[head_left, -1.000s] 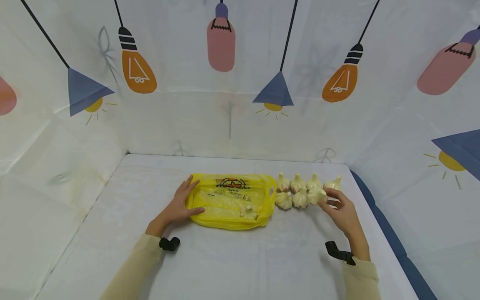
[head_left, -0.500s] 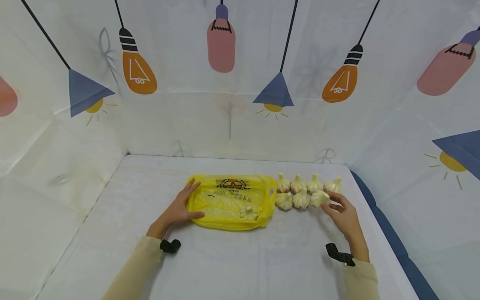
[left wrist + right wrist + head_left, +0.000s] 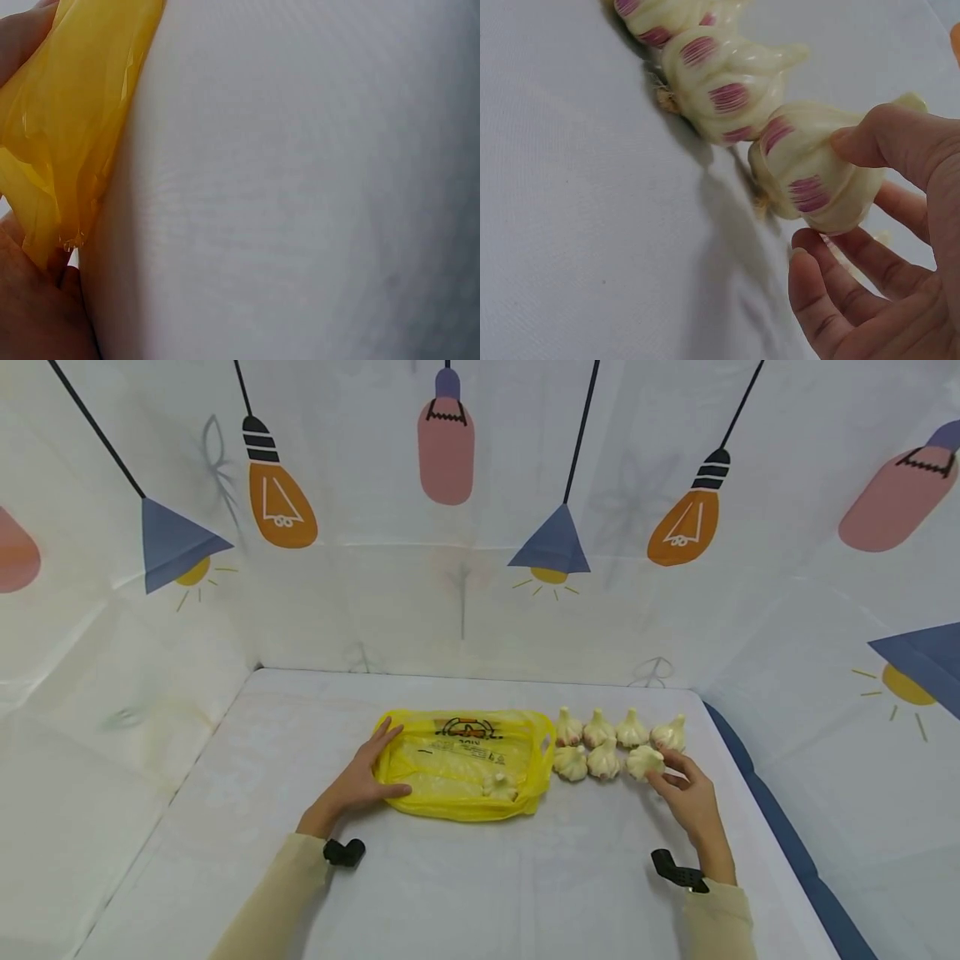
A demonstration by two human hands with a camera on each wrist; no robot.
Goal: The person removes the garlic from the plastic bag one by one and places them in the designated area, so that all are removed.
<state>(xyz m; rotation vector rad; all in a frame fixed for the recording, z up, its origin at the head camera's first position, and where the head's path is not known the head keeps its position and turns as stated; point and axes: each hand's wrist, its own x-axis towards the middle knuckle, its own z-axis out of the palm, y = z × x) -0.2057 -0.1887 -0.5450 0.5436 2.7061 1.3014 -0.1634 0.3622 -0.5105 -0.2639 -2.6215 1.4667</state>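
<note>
A yellow plastic bag [image 3: 461, 760] lies flat mid-table with one garlic bulb [image 3: 498, 787] inside it. My left hand [image 3: 375, 768] rests on the bag's left edge, fingers straight and thumb laid on the film. The left wrist view shows only the bag's edge [image 3: 67, 135] against that hand [image 3: 30, 315]. Right of the bag, several garlic bulbs [image 3: 598, 728] stand in two rows. My right hand [image 3: 663, 772] holds the front row's rightmost bulb [image 3: 643, 762], which sits on the table. In the right wrist view the thumb [image 3: 874, 139] presses this bulb [image 3: 817, 176], with a finger behind it.
White cloth covers the table [image 3: 480, 893], with printed fabric walls on three sides. A blue strip [image 3: 780, 843] runs along the right edge. Black camera mounts sit at my left wrist [image 3: 343, 852] and right wrist [image 3: 678, 870]. A neighbouring bulb [image 3: 720, 79] touches the held one.
My right hand has shifted its garlic bulb slightly right and toward me, in line with the front row. The left hand and bag have stayed put.
</note>
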